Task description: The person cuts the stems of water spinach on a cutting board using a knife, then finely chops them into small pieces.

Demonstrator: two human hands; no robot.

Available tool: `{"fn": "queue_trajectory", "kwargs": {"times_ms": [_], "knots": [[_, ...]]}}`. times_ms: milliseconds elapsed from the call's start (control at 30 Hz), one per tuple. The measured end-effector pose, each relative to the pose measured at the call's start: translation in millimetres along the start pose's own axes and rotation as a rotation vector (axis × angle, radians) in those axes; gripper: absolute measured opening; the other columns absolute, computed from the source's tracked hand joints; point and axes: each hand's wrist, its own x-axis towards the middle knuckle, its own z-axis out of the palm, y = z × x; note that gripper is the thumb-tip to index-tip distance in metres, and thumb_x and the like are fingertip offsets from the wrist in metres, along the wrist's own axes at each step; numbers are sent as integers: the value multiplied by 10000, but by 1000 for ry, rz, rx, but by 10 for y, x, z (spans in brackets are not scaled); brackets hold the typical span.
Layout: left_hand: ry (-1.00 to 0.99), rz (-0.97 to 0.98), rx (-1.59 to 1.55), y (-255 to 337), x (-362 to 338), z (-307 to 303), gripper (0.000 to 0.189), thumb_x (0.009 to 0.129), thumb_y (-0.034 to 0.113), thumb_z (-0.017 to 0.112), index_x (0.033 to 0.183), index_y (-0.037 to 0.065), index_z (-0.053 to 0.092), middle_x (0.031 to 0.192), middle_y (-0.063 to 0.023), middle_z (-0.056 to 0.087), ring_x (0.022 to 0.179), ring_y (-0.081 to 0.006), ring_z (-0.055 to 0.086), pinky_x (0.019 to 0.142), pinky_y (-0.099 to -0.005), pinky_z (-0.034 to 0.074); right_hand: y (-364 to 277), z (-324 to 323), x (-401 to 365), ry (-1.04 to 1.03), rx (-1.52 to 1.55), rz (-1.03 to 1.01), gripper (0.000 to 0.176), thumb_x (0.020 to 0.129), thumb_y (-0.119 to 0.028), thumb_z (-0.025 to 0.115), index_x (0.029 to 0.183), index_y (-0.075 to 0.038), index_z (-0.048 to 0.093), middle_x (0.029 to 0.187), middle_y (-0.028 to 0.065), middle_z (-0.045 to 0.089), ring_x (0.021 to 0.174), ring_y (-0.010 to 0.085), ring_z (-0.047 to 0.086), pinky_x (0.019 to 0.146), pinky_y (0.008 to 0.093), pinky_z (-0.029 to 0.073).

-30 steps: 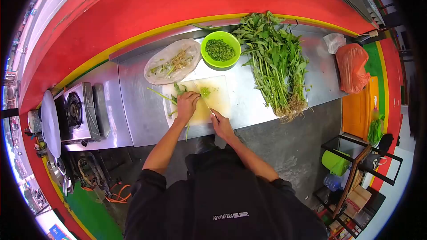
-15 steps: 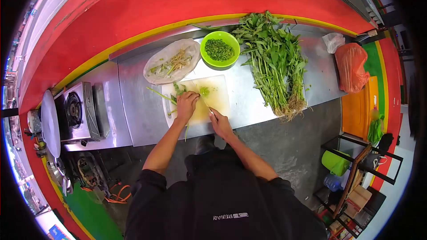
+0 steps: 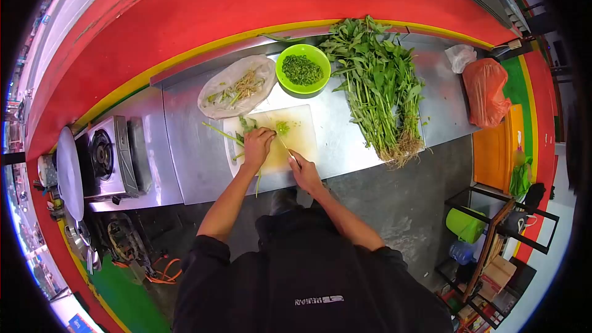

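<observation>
Cutting board (image 3: 302, 123), a pale, flat slab with rounded corners and a yellowish stain across its middle, lies on the shiny metal counter (image 3: 339, 142) in front of the person. Over its left half, the left hand (image 3: 258, 148) is bent with its fingers curled down and closed on slender green stems (image 3: 239, 155); the grip itself is mostly hidden under the knuckles. Stem ends and a few soft leaves poke out past the board's left and near edges. At the board's near edge, the right hand (image 3: 304, 171) is closed around the dark handle of a knife (image 3: 285, 146), whose thin, straight blade slants over the board to just beside the left fingertips. Small, light green chopped pieces (image 3: 282, 127) sit in a loose heap on the board by the blade tip, with a few crumbs scattered to their right. Beyond the board stands a round, smooth, lime-green bowl (image 3: 302, 91) holding finely cut darker greens (image 3: 301, 70). Beyond the board's far left corner, a crinkled, translucent plastic bag (image 3: 213, 108) lies spread open in an oval under stringy, straw-colored roots (image 3: 248, 83) and stem scraps. Right of the board rests a big bundle of leafy greens (image 3: 377, 86), broad leaves pointing away, long ribbed stalks and shaggy brown roots toward the near edge.
</observation>
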Motion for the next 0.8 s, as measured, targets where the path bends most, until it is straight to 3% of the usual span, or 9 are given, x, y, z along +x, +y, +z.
{"fn": "queue_trajectory", "kwargs": {"times_ms": [167,467,733,800], "knots": [[-6,10,17,18,16,-7,100,895,183,734,969,142,787,938,16,714,881,-215,646,843,-388,412,20,-5,1,-11,-27,44,392,1037,-300,577,1339,-55,630,1089,312,693,1047,481,672,889,511,550],[-24,-8,11,42,0,-19,107,899,187,732,981,132,772,950,-18,709,921,-244,655,862,-405,415,35,48,86,71,-8,-98,391,1036,-298,584,1342,-58,627,1059,317,693,1029,472,684,861,493,559],[-57,-16,-7,49,13,-69,107,907,190,724,977,124,771,953,-17,716,924,-244,662,855,-403,416,-134,-75,-2,-66,-24,138,394,1036,-298,585,1339,-50,626,1004,311,700,969,473,697,820,499,564],[-50,3,-17,61,6,-69,106,909,188,722,978,123,771,949,-17,714,918,-245,662,851,-401,415,-67,-28,57,-31,-42,56,395,1035,-297,585,1340,-48,624,1002,309,701,968,475,695,819,500,563]]}}
